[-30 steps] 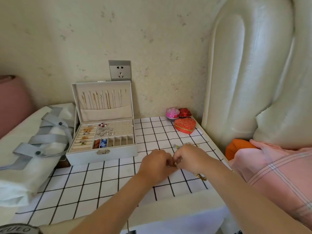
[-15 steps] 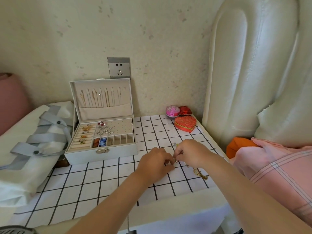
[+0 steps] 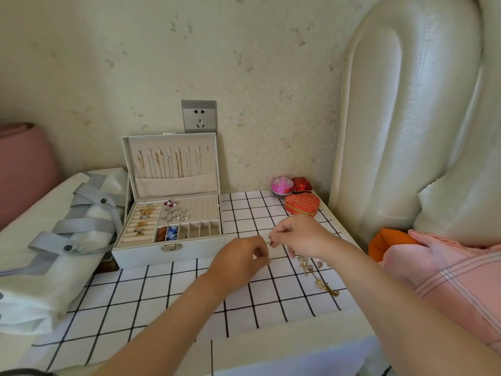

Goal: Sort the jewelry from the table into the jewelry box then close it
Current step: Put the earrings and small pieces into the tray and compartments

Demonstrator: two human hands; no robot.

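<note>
The right hand point(image 3: 301, 234) is raised just right of the jewelry box point(image 3: 168, 249), thumb and forefinger pinched together on a small gold piece point(image 3: 271, 242). The left hand point(image 3: 241, 260) is in front of the box's right corner, fingers curled with the tips together; I cannot tell whether it holds anything. The two hands are close but apart.

Well to the right of the box rises a padded cream headboard point(image 3: 406, 118). The box stands on a desk point(image 3: 162, 294) covered by a white cloth with black grid lines. Left of the box lies folded white bedding point(image 3: 40, 280) bound with grey straps point(image 3: 81, 232). Far right of the box is a pink checked blanket point(image 3: 447, 280).

The box is white, with its lid point(image 3: 173, 185) standing open and thin chains point(image 3: 162, 164) hanging inside it. Its tray holds rings point(image 3: 143, 221) and earrings point(image 3: 173, 215).

A wall socket point(image 3: 199, 116) is just above the lid. Right of the box, toward the wall, sits a red heart-shaped tin point(image 3: 302, 203), with a pink round case point(image 3: 282, 184) behind it. Loose jewelry point(image 3: 306, 264) lies on the cloth to the right of the box's front, beside the right wrist.
</note>
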